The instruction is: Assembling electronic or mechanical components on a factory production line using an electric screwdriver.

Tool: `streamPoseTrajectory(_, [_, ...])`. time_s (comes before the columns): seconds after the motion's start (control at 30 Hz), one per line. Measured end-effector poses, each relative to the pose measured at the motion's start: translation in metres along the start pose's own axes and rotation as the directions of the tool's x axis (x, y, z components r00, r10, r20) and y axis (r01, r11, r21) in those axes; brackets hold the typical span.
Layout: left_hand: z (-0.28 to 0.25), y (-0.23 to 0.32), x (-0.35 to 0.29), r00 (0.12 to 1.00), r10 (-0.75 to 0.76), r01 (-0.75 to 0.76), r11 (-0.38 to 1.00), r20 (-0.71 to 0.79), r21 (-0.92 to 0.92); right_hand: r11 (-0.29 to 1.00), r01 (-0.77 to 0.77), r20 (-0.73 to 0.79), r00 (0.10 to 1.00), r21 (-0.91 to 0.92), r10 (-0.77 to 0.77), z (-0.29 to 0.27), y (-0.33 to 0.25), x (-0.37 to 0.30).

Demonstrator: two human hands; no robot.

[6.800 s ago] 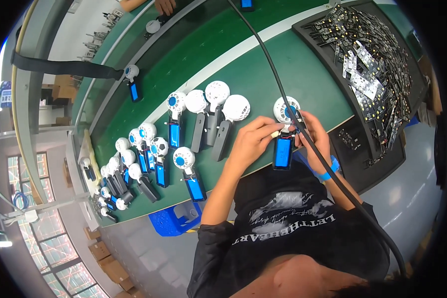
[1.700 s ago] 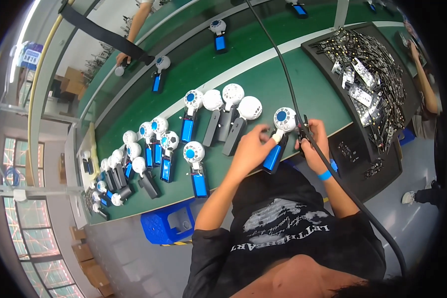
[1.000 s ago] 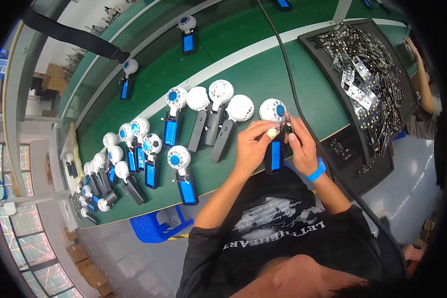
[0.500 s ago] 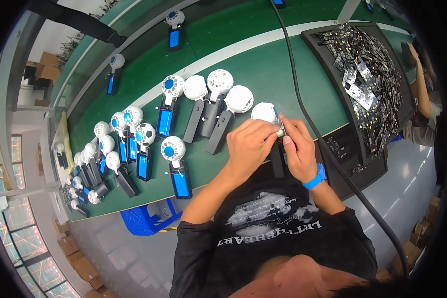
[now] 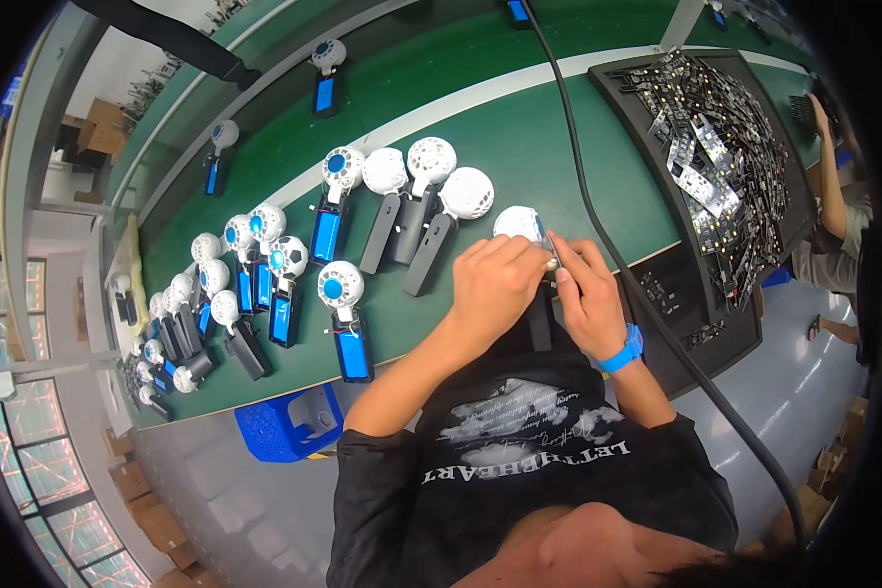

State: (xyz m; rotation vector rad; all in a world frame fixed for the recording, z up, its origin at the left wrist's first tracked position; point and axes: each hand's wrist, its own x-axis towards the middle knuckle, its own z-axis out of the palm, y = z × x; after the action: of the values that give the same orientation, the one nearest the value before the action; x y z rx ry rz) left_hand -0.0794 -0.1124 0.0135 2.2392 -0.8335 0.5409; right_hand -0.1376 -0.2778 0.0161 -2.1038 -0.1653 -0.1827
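Observation:
In front of my chest is a handheld fan with a round white head (image 5: pixel 515 222) and a dark handle (image 5: pixel 540 321) pointing toward me. My left hand (image 5: pixel 500 292) is closed, its fingers pinched at the neck just below the head. From the other side my right hand (image 5: pixel 586 296), with a blue watch on its wrist, closes thumb and fingers on a thin dark strip (image 5: pixel 557 253) against the neck. The strip is too small to name, and my fingers hide the join. Left of my hands, several similar fans (image 5: pixel 341 284) lie on the green table, some showing blue batteries.
A black tray (image 5: pixel 606 83) heaped with small circuit boards (image 5: pixel 725 167) stands at the right. A thick black cable (image 5: pixel 598 216) hangs across the table beside my right hand. Fans (image 5: pixel 326 76) lie on the far green belt. A blue stool (image 5: pixel 284 426) stands below the left edge.
The fans on the far belt have shifted left. My hands stay together at the fan's neck, with only slight finger movement. The view has moved a little.

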Motion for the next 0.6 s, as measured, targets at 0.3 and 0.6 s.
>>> streamPoseTrajectory(0.3, [0.012,0.007,0.006,0.993,-0.112,0.113,0.994,0.04,-0.008,0.975,0.171,0.177,0.965,0.145,-0.195,-0.029,0.028,0.008])
streamPoseTrajectory(0.6, [0.049,-0.051,0.104,0.886,-0.019,0.005,1.0,0.463,0.031,0.93,-0.025,-0.192,0.976,0.366,0.101,-0.023,0.084,0.016])
